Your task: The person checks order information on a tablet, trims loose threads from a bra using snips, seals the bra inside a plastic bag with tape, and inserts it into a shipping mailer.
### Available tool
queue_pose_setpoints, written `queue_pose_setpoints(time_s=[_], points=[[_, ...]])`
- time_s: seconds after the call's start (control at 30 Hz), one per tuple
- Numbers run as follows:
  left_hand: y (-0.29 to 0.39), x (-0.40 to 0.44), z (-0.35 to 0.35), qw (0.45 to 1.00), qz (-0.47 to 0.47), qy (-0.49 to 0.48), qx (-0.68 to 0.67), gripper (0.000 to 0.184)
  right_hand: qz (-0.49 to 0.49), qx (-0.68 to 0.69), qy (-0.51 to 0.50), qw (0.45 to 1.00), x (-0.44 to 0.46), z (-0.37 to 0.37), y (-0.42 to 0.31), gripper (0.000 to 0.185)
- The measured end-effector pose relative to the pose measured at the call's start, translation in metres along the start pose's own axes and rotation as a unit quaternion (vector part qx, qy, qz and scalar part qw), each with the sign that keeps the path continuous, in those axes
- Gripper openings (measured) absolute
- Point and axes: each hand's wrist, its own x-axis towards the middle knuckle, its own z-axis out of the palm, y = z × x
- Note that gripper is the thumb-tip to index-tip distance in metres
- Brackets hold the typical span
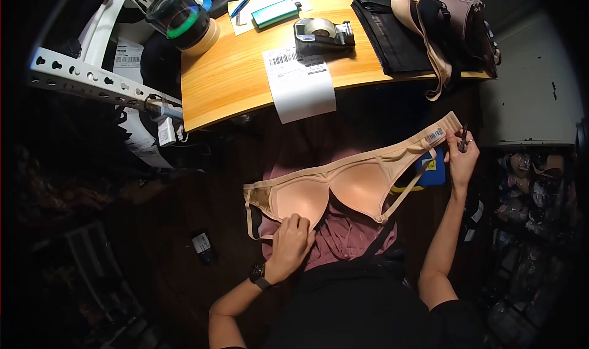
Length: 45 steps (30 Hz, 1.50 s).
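Observation:
A beige bra (362, 188) is stretched out above my lap, its inner cups facing up. My left hand (291, 246) is closed at the lower edge of the left cup, fingers bent over the fabric. At the far right end of the band, near a white printed tag (435, 135), my right hand (461, 157) pinches the band. A small dark object (463, 138) also sticks out between the fingers of that hand; I cannot make out what it is. The straps hang loosely below the band.
On the wooden desk (227, 73) stand a tape dispenser (324, 36), a printed label sheet (300, 91) over the front edge, a teal box (275, 14) and a round dark container (178, 20). More bras (442, 17) lie at the right. A metal shelf post (92, 76) stands left.

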Motion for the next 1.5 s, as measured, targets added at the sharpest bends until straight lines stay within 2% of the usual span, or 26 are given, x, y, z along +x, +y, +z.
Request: queue_pose_setpoints(time_s=[0.13, 0.2, 0.23, 0.33, 0.4, 0.47, 0.53, 0.57, 0.6, 0.63, 0.7, 0.73, 0.8, 0.83, 0.87, 0.93, 1.0, 1.07, 1.2, 1.23, 1.3, 1.33, 1.4, 1.43, 1.47, 1.5], points=[[-0.007, -0.006, 0.005, 0.998, -0.036, 0.004, -0.06, 0.012, 0.007, 0.001, -0.009, 1.0, -0.005, 0.004, -0.002, 0.016], [-0.009, -0.003, -0.001, 0.984, -0.094, -0.033, -0.147, 0.013, -0.002, 0.001, -0.037, 0.999, -0.005, 0.009, 0.003, 0.016], [-0.011, 0.0, -0.002, 0.958, -0.151, -0.047, -0.239, 0.013, -0.004, 0.001, -0.042, 0.999, -0.007, 0.011, 0.003, 0.016], [-0.024, 0.0, 0.0, 0.937, -0.201, -0.043, -0.283, 0.015, 0.007, 0.018, -0.042, 0.999, -0.01, 0.017, -0.001, 0.016], [-0.036, -0.001, 0.003, 0.884, -0.265, -0.001, -0.387, 0.021, 0.007, 0.014, -0.045, 0.999, -0.01, 0.015, -0.001, 0.016], [-0.053, 0.002, -0.017, 0.927, -0.248, 0.039, -0.278, 0.027, 0.006, 0.01, -0.047, 0.999, -0.01, 0.013, -0.001, 0.017], [-0.064, 0.011, -0.058, 0.918, -0.375, 0.003, -0.127, 0.039, 0.003, 0.01, -0.042, 0.999, -0.01, 0.011, -0.001, 0.017], [-0.07, 0.009, -0.07, 0.925, -0.371, -0.045, 0.066, 0.043, 0.003, 0.009, -0.04, 0.999, -0.01, 0.009, -0.002, 0.017], [-0.076, 0.008, -0.078, 0.895, -0.353, -0.09, 0.256, 0.05, 0.006, 0.001, -0.037, 0.999, -0.01, 0.01, -0.004, 0.016], [-0.085, 0.003, -0.076, 0.896, -0.352, -0.088, 0.256, 0.05, 0.009, -0.006, -0.034, 0.999, -0.009, 0.011, -0.005, 0.015], [-0.102, -0.001, -0.061, 0.872, -0.259, 0.07, 0.408, 0.06, 0.007, -0.002, -0.024, 1.0, -0.01, 0.018, -0.01, 0.013], [-0.094, 0.01, -0.066, 0.907, -0.283, -0.02, 0.312, 0.063, 0.008, -0.002, -0.011, 1.0, -0.011, 0.018, -0.013, 0.012], [-0.095, 0.028, -0.056, 0.985, -0.166, -0.028, 0.036, 0.059, 0.011, 0.026, -0.018, 0.999, -0.011, 0.018, -0.015, 0.01], [-0.092, 0.04, -0.049, 0.989, -0.117, -0.046, -0.074, 0.055, 0.005, 0.033, -0.02, 0.999, -0.012, 0.017, -0.015, 0.01], [-0.097, 0.048, -0.031, 0.993, -0.056, -0.04, -0.098, 0.052, 0.003, 0.041, -0.016, 0.999, -0.012, 0.017, -0.013, 0.011], [-0.091, 0.06, -0.028, 0.962, -0.159, -0.2, -0.092, 0.048, 0.016, 0.049, -0.021, 0.998, -0.012, 0.014, -0.016, 0.012], [-0.099, 0.05, -0.019, 0.979, -0.119, -0.143, -0.084, 0.044, 0.03, 0.076, -0.021, 0.996, -0.013, 0.01, -0.022, 0.014], [-0.096, 0.046, -0.028, 0.973, -0.136, -0.152, -0.106, 0.036, 0.024, 0.091, -0.019, 0.995, -0.011, 0.006, -0.027, 0.015], [-0.088, 0.036, -0.052, 0.955, -0.284, 0.08, 0.01, 0.016, 0.029, 0.172, -0.003, 0.985, -0.008, 0.0, -0.034, 0.014], [-0.073, 0.037, -0.062, 0.937, -0.318, 0.142, -0.027, 0.007, 0.038, 0.204, -0.024, 0.978, -0.008, -0.004, -0.034, 0.013], [-0.088, 0.027, -0.055, 0.946, -0.213, 0.246, 0.012, 0.008, 0.048, 0.26, -0.061, 0.963, -0.008, -0.01, -0.034, 0.015], [-0.085, 0.025, -0.054, 0.939, -0.176, 0.294, 0.003, 0.01, 0.066, 0.265, -0.15, 0.95, -0.008, -0.023, -0.031, 0.017], [-0.075, 0.023, -0.042, 0.897, -0.247, 0.308, -0.201, 0.015, 0.053, 0.287, -0.336, 0.895, -0.002, -0.037, -0.016, 0.02], [-0.079, 0.019, -0.028, 0.893, -0.174, 0.351, -0.223, 0.018, 0.108, 0.206, -0.379, 0.896, 0.003, -0.035, -0.022, 0.022], [-0.096, 0.01, -0.009, 0.877, -0.139, 0.348, -0.301, 0.022, 0.151, 0.059, -0.397, 0.903, 0.011, -0.025, -0.047, 0.027], [-0.088, 0.011, -0.008, 0.847, -0.148, 0.343, -0.378, 0.026, 0.064, 0.044, -0.343, 0.936, 0.013, -0.009, -0.046, 0.031]])
